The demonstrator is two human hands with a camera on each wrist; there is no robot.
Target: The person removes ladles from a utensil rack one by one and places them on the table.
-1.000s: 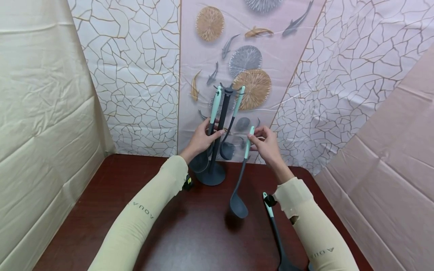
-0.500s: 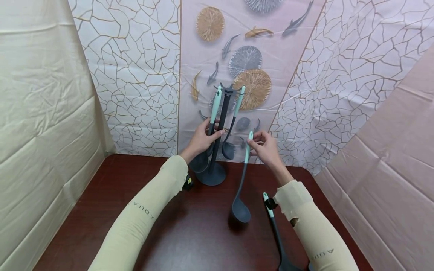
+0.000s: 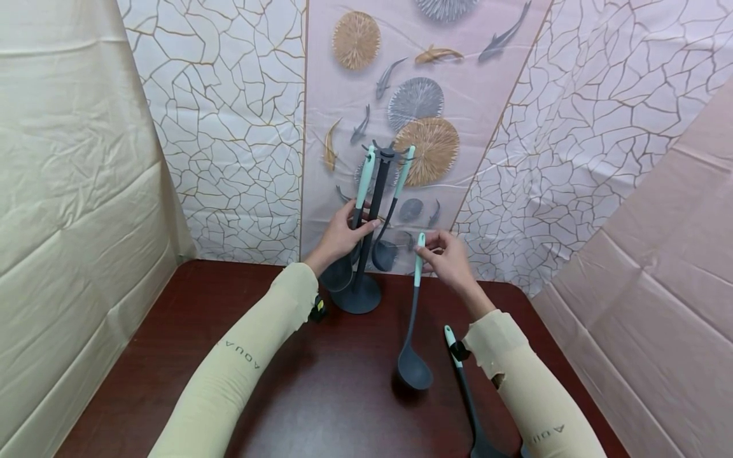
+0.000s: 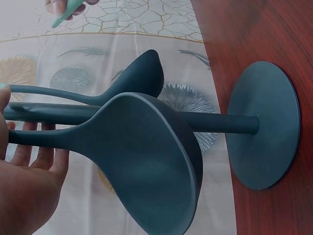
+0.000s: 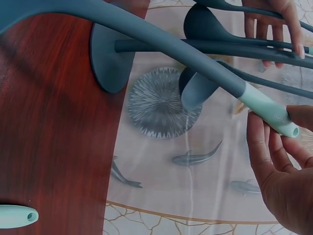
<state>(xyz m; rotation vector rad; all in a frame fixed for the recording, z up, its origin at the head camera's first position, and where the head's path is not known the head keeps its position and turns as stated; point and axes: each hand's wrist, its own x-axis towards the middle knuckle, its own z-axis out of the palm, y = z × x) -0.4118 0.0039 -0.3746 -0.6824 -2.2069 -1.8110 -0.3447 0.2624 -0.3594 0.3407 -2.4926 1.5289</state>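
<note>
My left hand point(image 3: 340, 235) grips the post of a dark utensil stand point(image 3: 357, 302), its thumb across the front and its fingers behind. A mint-handled utensil point(image 3: 364, 181) hangs beside that hand, its wide scooped head point(image 4: 142, 156) showing large in the left wrist view. On the stand's right side hangs another mint-handled utensil point(image 3: 403, 172) with a smaller spoon-like head. Between thumb and fingers, my right hand point(image 3: 449, 257) pinches the mint handle of a dark ladle point(image 3: 415, 369). The ladle hangs bowl downward, apart from the stand and just above the table.
A mint-handled utensil point(image 3: 466, 394) lies on the dark red table point(image 3: 321, 394) under the right forearm, its head cut off by the frame. A sliver of another dark thing shows beside it. Patterned cloth point(image 3: 229, 127) hangs behind the table.
My right hand has lowered slightly, and the ladle's bowl has swung down and to the right. My left hand and the stand have stayed in place.
</note>
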